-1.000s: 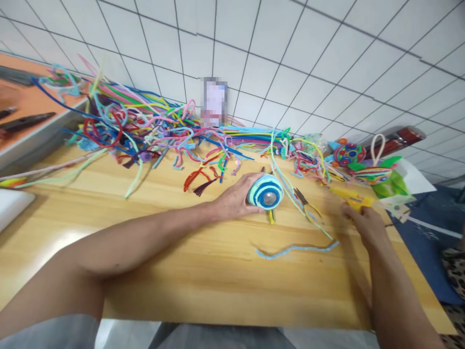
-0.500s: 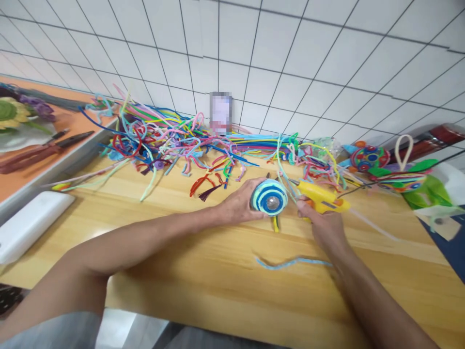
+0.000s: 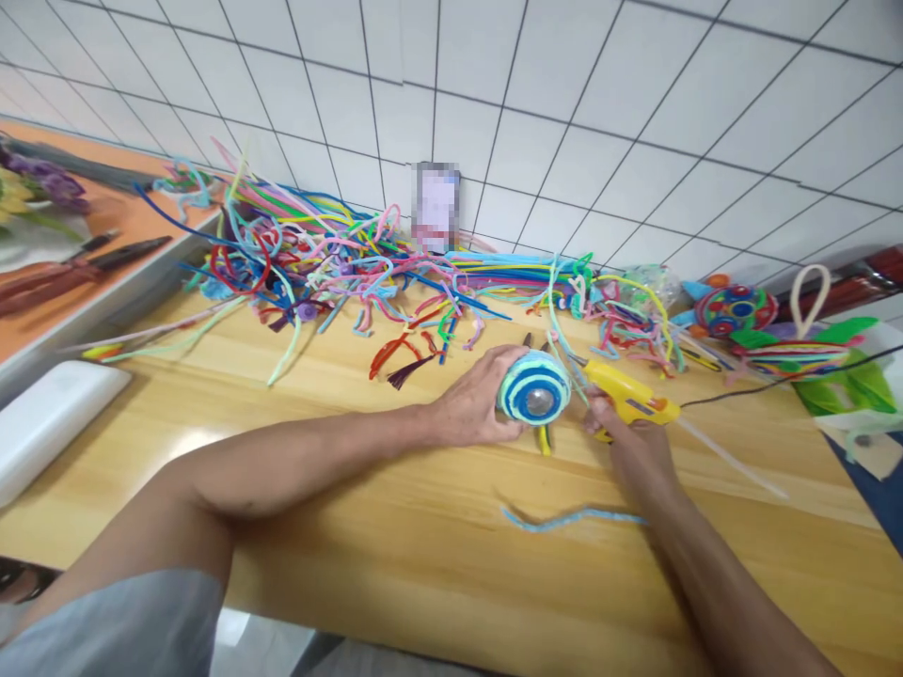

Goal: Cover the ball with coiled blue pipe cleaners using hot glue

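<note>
My left hand point(image 3: 476, 400) is wrapped round a ball point(image 3: 534, 384) coiled in blue and pale green pipe cleaner, with a bare clear spot facing me. In my right hand point(image 3: 627, 432) is a yellow hot glue gun point(image 3: 627, 390), its nozzle pointing left toward the ball, a small gap between them. A clear glue stick point(image 3: 734, 459) sticks out of its back end. Pliers with a yellow handle point(image 3: 545, 440) lie partly hidden beneath the ball. A light blue pipe cleaner point(image 3: 578, 514) lies on the table in front of the ball.
A tangle of coloured pipe cleaners point(image 3: 310, 249) runs along the tiled wall, with a phone point(image 3: 435, 207) propped there. Finished colourful ornaments point(image 3: 737, 306) sit at the right. A black cord point(image 3: 776, 384) trails from the glue gun. At left are a white box-like object point(image 3: 63, 423) and an orange surface point(image 3: 28, 324) holding pliers.
My right hand has brought the glue gun from the table's right side leftward, close to the ball. My left hand keeps its hold on the ball. The view has shifted somewhat.
</note>
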### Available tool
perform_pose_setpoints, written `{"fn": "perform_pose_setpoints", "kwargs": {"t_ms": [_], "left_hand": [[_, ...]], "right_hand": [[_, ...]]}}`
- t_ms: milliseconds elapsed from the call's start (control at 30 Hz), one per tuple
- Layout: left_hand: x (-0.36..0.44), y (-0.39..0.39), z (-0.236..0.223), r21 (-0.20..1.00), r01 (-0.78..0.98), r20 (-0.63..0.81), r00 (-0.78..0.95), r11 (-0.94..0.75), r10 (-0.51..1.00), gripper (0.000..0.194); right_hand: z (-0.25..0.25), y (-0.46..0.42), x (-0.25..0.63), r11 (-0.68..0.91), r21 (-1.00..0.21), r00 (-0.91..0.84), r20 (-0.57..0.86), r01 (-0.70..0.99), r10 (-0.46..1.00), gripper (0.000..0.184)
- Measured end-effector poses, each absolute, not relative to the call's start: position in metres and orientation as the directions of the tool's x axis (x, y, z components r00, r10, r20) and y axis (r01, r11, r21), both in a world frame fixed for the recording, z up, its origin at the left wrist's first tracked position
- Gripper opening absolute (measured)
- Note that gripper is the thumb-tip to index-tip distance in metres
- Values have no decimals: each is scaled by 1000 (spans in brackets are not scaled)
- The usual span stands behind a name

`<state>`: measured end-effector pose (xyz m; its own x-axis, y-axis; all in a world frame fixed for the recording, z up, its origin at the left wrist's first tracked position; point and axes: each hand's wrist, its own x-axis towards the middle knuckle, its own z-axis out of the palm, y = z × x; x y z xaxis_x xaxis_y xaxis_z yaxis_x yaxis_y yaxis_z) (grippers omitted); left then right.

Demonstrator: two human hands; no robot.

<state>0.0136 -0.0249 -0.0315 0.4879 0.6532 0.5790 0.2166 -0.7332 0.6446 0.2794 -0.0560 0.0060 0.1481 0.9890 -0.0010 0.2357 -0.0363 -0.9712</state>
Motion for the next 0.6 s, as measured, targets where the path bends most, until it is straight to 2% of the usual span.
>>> {"fn": "perform_pose_setpoints", "kwargs": {"t_ms": [100, 233, 300, 367, 467, 600], "left_hand": [[15, -24, -32, 655, 204, 582, 478, -728, 658, 104], [16, -24, -33, 683, 199, 558, 479, -703, 678, 105], [16, -24, -32, 689, 194, 554, 480, -698, 680, 105], [15, -24, -32, 681, 192, 560, 484, -706, 672, 102], [14, -24, -31, 674, 204, 555, 493, -710, 669, 100], [13, -24, -29, 680, 214, 541, 499, -701, 677, 98]], "right_hand": [[15, -55, 279, -62, -979, 169, -29, 197, 985, 51], [28, -57, 281, -19, -985, 129, 3, 169, 992, 46], [30, -63, 281, 0, -972, 111, 27, 234, 994, 45], [26, -73, 282, 29, -925, 109, 76, 378, 991, 40], [15, -85, 286, 162, -769, 47, 243, 619, 969, 33], [7, -89, 307, 387, -438, -180, 442, 811, 879, 37]]}}
